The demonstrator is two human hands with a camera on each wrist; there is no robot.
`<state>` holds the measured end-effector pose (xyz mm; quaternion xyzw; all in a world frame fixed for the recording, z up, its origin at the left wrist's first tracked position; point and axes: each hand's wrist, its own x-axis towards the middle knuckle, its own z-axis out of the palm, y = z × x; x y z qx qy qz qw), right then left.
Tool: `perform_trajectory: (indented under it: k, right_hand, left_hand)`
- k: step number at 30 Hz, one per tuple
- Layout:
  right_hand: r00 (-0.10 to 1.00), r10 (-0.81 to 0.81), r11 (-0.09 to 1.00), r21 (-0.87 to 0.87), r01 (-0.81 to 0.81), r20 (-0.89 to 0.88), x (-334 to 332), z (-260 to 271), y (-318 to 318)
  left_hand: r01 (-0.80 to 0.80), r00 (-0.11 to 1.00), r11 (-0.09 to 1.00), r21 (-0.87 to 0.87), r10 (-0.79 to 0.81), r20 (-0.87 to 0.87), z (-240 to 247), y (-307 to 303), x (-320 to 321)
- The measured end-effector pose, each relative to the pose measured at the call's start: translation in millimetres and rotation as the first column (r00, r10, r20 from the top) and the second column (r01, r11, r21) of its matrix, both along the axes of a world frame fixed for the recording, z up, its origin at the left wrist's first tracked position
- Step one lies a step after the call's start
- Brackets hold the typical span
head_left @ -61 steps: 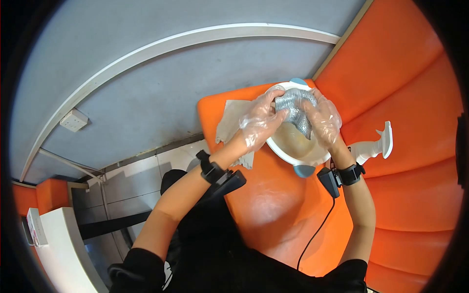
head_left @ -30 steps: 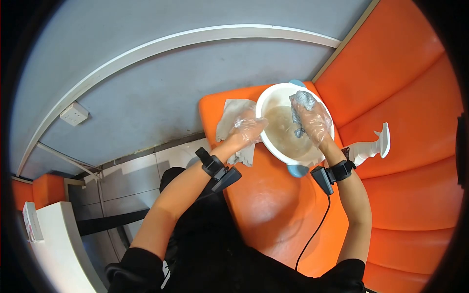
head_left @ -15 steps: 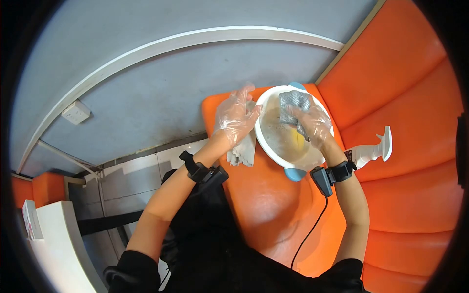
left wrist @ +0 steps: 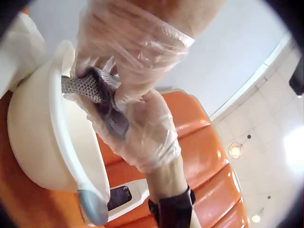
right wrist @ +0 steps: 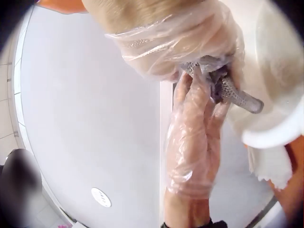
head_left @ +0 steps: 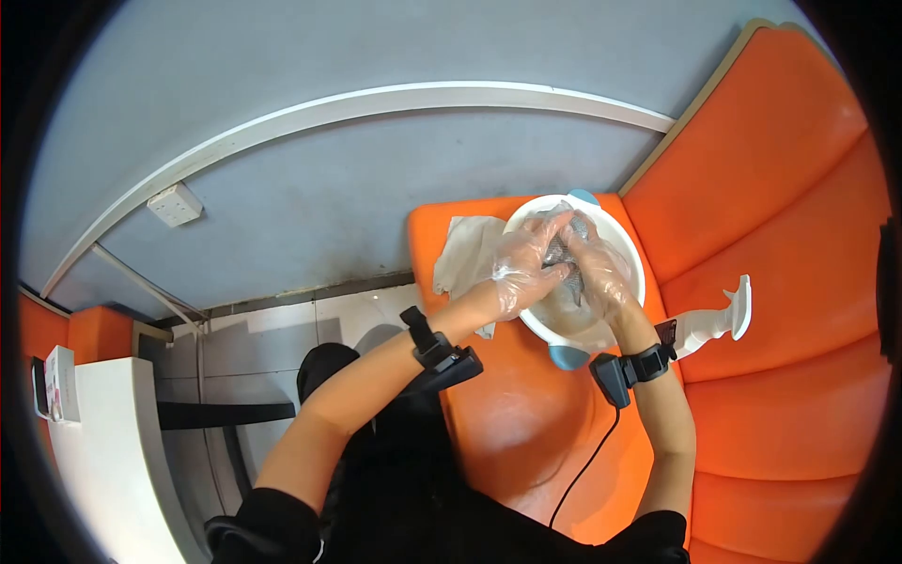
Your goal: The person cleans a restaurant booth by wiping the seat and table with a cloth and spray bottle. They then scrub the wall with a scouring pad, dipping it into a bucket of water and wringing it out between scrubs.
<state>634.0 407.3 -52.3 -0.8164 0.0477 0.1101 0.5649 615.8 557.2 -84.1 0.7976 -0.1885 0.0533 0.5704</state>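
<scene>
Your left hand (head_left: pixel 522 270) and right hand (head_left: pixel 599 273) both grip the bunched grey mesh cloth (head_left: pixel 557 251) between them over the white basin (head_left: pixel 626 237), so hold it low and central there and squeeze evenly from both sides, letting any drips land inside.

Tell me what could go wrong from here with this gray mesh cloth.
The gray mesh cloth, held by the left hand and right hand, might slip against the loose plastic gloves. If it's wet, it could drip onto the orange seat. The white basin on that seat could tip if knocked.
</scene>
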Motion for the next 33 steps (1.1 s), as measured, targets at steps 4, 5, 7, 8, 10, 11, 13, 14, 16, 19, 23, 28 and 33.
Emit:
perform_trajectory:
  k: [4,5,7,8,10,11,13,14,16,19,23,28,33]
  right_hand:
    - [0.998,-0.025,0.896,0.442,0.051,-0.063,-14.0,7.3,-1.3]
    - [0.999,-0.024,0.928,0.371,0.037,-0.040,-16.4,9.2,-0.9]
    - [0.998,-0.053,0.978,0.198,0.058,-0.029,-18.4,1.8,0.0]
    - [0.998,-0.048,0.980,0.193,0.053,-0.033,-21.8,-1.1,0.8]
    - [0.997,-0.067,0.952,0.301,0.051,0.042,-27.0,11.2,8.7]
    - [0.992,-0.126,0.969,0.217,0.118,0.022,-32.4,15.2,17.7]
    - [0.995,-0.083,0.971,0.222,0.092,-0.048,-34.6,4.5,12.8]
    - [0.994,-0.037,0.970,0.236,0.061,-0.102,-29.2,4.0,8.8]
    - [0.997,-0.041,0.958,0.281,0.057,-0.064,-22.5,7.0,11.8]
    - [0.991,-0.098,0.950,0.288,0.121,-0.091,-23.5,8.2,21.7]
    - [0.989,-0.121,0.890,0.432,0.146,-0.086,-17.9,-2.3,26.5]
    - [0.990,-0.126,0.863,0.500,0.077,0.065,-14.1,-6.8,18.2]
    - [0.987,-0.112,0.881,0.471,0.047,0.112,-19.1,-12.1,18.1]
  left_hand:
    - [-0.032,0.996,0.995,-0.092,0.040,0.077,-8.8,-5.3,9.0]
    - [-0.037,0.996,0.995,-0.092,0.045,0.080,-9.4,-3.7,11.7]
    - [0.034,0.997,0.997,-0.067,-0.038,-0.060,-8.8,-1.7,13.5]
    - [-0.025,0.998,0.980,-0.198,0.014,-0.058,-22.9,-9.1,18.7]
    - [-0.026,0.998,0.984,-0.177,0.016,-0.058,-11.8,-7.6,18.8]
    - [-0.022,0.998,0.989,-0.146,0.012,-0.066,-7.3,-6.6,17.3]
    - [0.046,0.895,0.891,-0.451,-0.237,-0.378,-15.7,-9.3,19.3]
    - [0.059,0.932,0.893,-0.446,-0.210,-0.297,-19.5,-9.4,23.7]
    - [0.115,0.943,0.910,-0.399,-0.226,-0.243,-15.5,-4.0,29.8]
    - [0.129,0.889,0.802,-0.583,-0.354,-0.290,-15.4,-2.0,40.6]
    - [0.098,0.911,0.865,-0.492,-0.278,-0.306,-17.4,5.1,42.6]
    - [-0.006,0.792,0.744,-0.668,-0.404,-0.457,11.3,23.9,27.8]
    - [-0.093,0.742,0.553,-0.828,-0.516,-0.427,-0.2,18.8,29.9]
